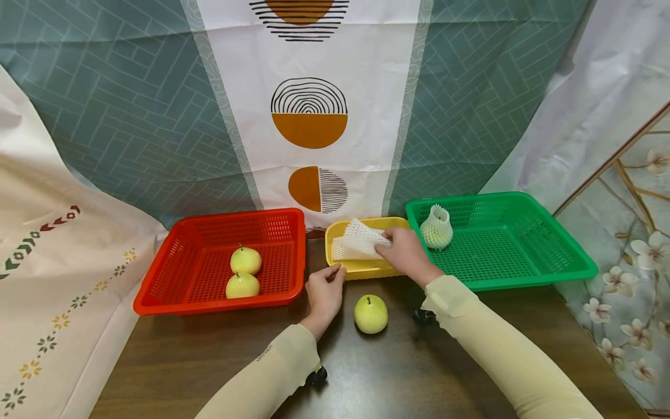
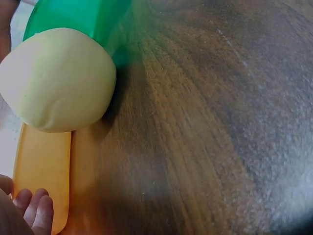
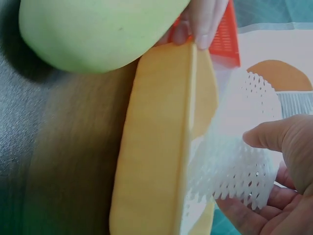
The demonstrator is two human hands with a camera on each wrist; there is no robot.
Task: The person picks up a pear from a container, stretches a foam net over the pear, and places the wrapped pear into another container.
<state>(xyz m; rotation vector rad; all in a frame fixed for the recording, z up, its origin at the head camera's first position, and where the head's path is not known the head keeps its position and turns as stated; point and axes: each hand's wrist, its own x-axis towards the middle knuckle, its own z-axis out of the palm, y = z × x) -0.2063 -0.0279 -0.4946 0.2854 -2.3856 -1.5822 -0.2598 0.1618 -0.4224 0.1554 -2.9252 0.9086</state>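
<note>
My right hand (image 1: pixel 405 253) pinches a white foam fruit net (image 1: pixel 361 237), lifted over the yellow basket (image 1: pixel 377 270). In the right wrist view the net (image 3: pixel 239 142) hangs between thumb and fingers, its mesh flattened. More white netting lies inside the basket. At the basket's front left corner, my left hand (image 1: pixel 324 294) holds the rim between thumb and fingers. A bare yellow-green pear (image 1: pixel 370 314) stands on the table between my forearms, stem up; it looms large in both wrist views.
On the left, a red basket (image 1: pixel 220 307) holds two bare pears (image 1: pixel 245 261). To the right, a green basket (image 1: pixel 515 247) contains one pear in a foam net (image 1: pixel 437 228) at its left end. A patterned curtain (image 1: pixel 335 70) hangs behind the baskets.
</note>
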